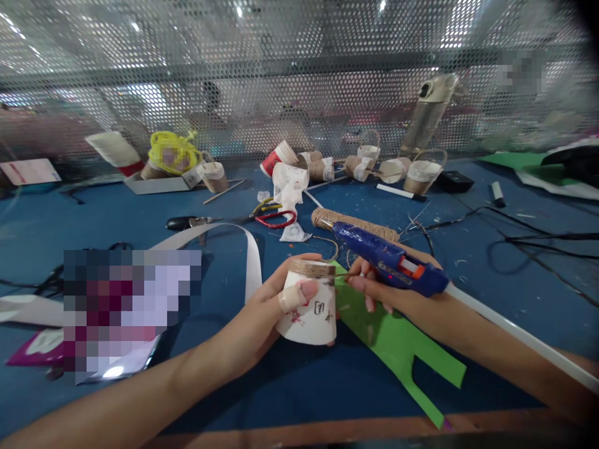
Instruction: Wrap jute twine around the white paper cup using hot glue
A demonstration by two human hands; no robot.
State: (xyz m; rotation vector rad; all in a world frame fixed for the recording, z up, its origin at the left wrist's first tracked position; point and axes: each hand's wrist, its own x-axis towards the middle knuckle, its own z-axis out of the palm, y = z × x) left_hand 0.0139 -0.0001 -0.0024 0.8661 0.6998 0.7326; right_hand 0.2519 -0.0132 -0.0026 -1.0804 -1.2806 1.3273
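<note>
Left hand (pixel 276 292) curls round the paper cup (pixel 311 319), probably light, crushable, best cradled mid-wall, while right hand (pixel 384 293) pinches twine (pixel 343 275)!

Twine roll (pixel 352 218) behind the cup (pixel 311 321)

Perforated screen (pixel 299 37) behind blue table (pixel 281 390)

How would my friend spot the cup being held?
Find the blue table. Near its front edge, the left hand holds a white paper cup, its narrower top wrapped in brown twine. Unlike the small brown-and-white cups behind, it's held, showing red and black markings.
</note>
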